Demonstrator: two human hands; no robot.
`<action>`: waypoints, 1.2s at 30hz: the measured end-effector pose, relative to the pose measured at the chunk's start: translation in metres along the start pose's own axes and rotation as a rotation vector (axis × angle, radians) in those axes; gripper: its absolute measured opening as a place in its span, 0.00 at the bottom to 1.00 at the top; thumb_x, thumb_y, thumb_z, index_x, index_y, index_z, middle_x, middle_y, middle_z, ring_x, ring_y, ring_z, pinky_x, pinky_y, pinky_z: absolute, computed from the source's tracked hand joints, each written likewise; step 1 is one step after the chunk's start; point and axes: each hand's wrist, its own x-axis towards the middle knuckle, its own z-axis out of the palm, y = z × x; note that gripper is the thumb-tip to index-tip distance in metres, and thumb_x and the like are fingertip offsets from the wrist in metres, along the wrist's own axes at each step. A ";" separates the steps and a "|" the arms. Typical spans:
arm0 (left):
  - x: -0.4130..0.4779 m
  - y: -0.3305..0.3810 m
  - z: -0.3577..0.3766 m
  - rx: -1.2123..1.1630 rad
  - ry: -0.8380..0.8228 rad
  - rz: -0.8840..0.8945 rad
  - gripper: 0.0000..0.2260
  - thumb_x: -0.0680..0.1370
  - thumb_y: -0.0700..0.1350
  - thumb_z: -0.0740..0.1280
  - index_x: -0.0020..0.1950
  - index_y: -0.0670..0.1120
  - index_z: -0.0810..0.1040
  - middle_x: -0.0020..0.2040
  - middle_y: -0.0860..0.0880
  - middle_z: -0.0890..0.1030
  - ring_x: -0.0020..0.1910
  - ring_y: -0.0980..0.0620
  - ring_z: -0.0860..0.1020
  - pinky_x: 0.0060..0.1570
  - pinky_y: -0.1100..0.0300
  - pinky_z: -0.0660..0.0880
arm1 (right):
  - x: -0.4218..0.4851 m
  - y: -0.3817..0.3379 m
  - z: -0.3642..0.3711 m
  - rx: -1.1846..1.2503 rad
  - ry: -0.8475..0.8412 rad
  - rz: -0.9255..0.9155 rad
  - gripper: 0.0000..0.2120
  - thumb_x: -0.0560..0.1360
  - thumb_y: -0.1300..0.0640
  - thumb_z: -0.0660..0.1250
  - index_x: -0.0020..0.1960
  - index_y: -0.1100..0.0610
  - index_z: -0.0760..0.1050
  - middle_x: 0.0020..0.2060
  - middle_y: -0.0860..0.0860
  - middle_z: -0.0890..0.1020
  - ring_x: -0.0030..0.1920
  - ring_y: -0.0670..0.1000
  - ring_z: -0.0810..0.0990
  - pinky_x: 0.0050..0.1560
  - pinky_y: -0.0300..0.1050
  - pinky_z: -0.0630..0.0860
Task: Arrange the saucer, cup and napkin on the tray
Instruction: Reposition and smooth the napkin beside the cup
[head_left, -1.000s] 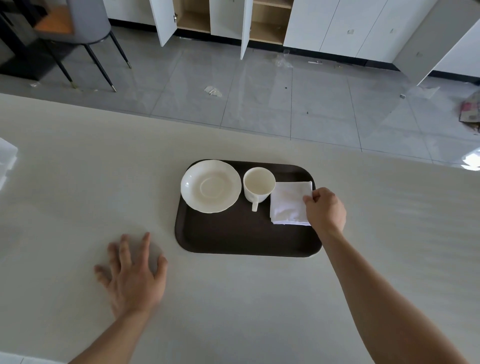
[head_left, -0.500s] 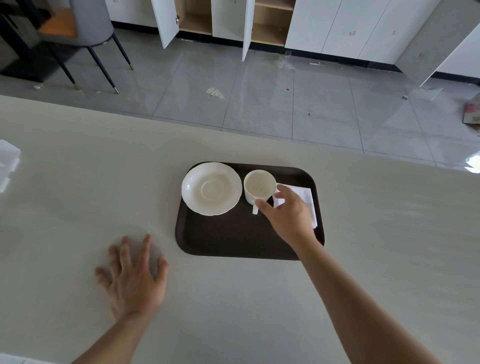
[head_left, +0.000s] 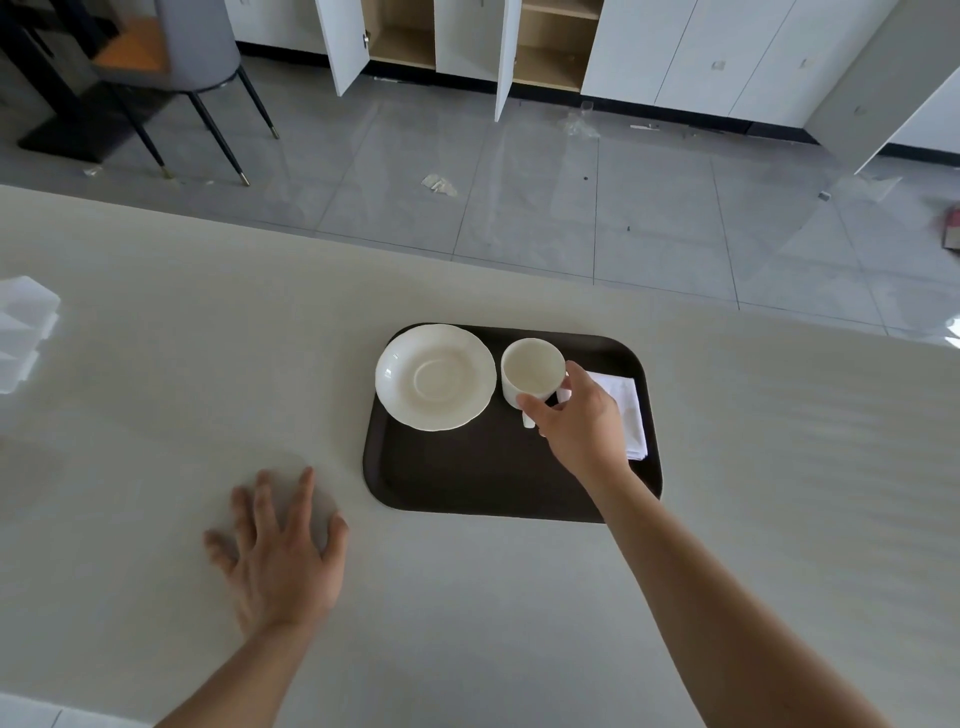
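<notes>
Head view | right hand (head_left: 582, 421) grip pinches cup (head_left: 532, 371) rim and side | saucer (head_left: 435, 376) just left of cup on tray (head_left: 467, 467) | left hand (head_left: 283, 551) flat, spread on table (head_left: 156, 364), farther off

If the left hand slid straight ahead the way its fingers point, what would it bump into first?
Probably nothing: the left hand lies flat on the table, fingers aimed ahead and slightly right. That line seems to pass left of the tray and saucer, though depth is uncertain.
</notes>
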 end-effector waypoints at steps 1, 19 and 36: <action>0.000 0.000 0.000 -0.001 -0.003 -0.001 0.32 0.73 0.64 0.51 0.77 0.57 0.63 0.79 0.44 0.60 0.79 0.42 0.51 0.73 0.34 0.48 | 0.000 0.000 -0.001 0.001 -0.010 0.018 0.29 0.72 0.41 0.72 0.65 0.54 0.71 0.48 0.52 0.85 0.50 0.55 0.83 0.49 0.50 0.79; 0.002 -0.002 0.004 -0.020 0.006 0.009 0.32 0.73 0.64 0.52 0.76 0.57 0.64 0.79 0.44 0.60 0.79 0.40 0.53 0.72 0.33 0.48 | -0.028 0.088 -0.050 -0.606 0.044 -0.351 0.18 0.68 0.58 0.79 0.57 0.51 0.82 0.57 0.50 0.84 0.55 0.59 0.79 0.51 0.55 0.76; 0.001 -0.003 0.005 -0.021 0.014 0.021 0.32 0.73 0.64 0.52 0.76 0.57 0.65 0.78 0.44 0.60 0.78 0.39 0.54 0.71 0.33 0.50 | -0.005 0.081 -0.048 -0.532 0.029 -0.408 0.13 0.72 0.62 0.73 0.56 0.52 0.84 0.55 0.55 0.82 0.54 0.62 0.78 0.44 0.55 0.80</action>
